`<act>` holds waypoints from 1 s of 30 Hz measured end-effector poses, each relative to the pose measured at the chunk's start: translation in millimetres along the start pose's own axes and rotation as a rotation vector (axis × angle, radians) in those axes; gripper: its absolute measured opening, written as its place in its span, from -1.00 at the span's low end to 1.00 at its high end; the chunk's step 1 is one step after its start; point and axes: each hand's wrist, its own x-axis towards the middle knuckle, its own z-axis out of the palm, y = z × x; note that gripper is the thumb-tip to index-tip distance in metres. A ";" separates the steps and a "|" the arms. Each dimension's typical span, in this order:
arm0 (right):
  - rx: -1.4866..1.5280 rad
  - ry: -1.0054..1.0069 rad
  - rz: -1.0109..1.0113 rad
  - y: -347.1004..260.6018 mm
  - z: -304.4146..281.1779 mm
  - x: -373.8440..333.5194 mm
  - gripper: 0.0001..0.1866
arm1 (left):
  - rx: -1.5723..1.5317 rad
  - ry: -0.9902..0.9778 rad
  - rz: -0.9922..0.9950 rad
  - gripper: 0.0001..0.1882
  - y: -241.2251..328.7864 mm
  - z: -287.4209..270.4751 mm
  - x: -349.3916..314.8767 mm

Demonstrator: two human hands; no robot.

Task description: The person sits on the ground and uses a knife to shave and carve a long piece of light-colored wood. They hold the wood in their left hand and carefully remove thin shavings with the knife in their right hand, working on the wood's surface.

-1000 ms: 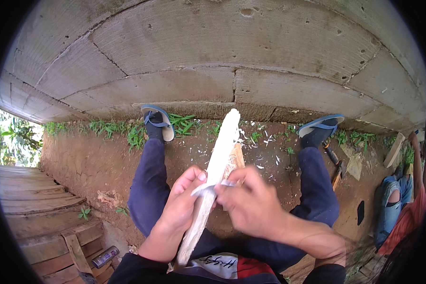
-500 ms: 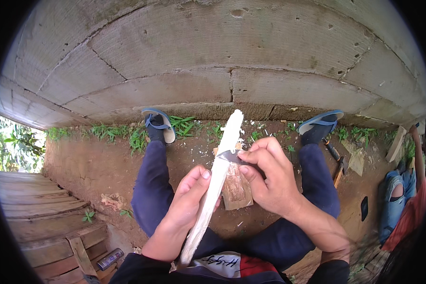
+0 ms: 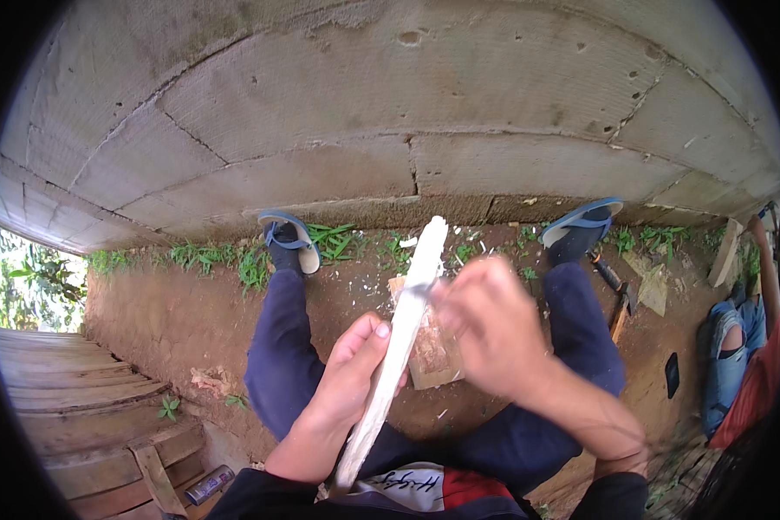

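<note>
My left hand (image 3: 353, 368) is closed round a long, pale, peeled wooden stick (image 3: 397, 340), which slants from my lap up and away to the right. Its far end looks roughly cut. My right hand (image 3: 497, 334), blurred by motion, pinches a small grey metal blade (image 3: 419, 291) that lies across the upper part of the stick. Whether the blade has a handle is hidden by the fingers. Below the stick, a wooden block (image 3: 436, 368) rests on the dirt between my legs, partly covered by my right hand.
A grey block wall (image 3: 321, 165) rises beyond my sandalled feet. Right of my leg lie a black-handled tool (image 3: 609, 274) and a dark phone-like slab (image 3: 672, 375). Another person (image 3: 754, 381) sits at far right. Wooden boards (image 3: 78, 394) and a can (image 3: 209, 485) are at left.
My right hand has shifted slightly and blurred, with the blade moving a little toward me along the stick. My left hand keeps its hold, and the whole view has tilted slightly.
</note>
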 end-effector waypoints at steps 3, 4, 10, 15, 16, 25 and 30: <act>0.034 -0.071 -0.105 7.2 4.5 -7.1 -0.80 | 0.038 -0.004 0.026 -0.83 -4.1 2.8 5.6; -0.004 -0.008 -0.095 17.8 -1.4 2.5 -0.81 | 0.049 -0.008 0.036 -0.83 -7.1 -0.4 7.6; 0.062 -0.048 -0.080 5.7 0.1 -8.8 -0.83 | 0.124 0.032 0.048 -0.85 -9.2 4.9 4.0; 0.055 -0.059 -0.098 3.7 -3.2 -9.2 -0.85 | 0.185 0.058 0.064 -0.85 -11.7 6.2 3.3; 0.031 0.012 -0.108 18.8 -6.5 -0.8 -0.84 | 0.184 0.044 0.063 -0.85 -13.7 4.3 4.1; 0.017 0.021 -0.065 23.1 -5.2 1.5 -0.82 | 0.197 0.049 0.064 -0.84 -15.4 -1.0 2.6; 0.046 0.078 -0.087 25.6 -4.6 2.0 -0.83 | 0.150 0.010 0.079 -0.82 -17.7 -3.8 3.7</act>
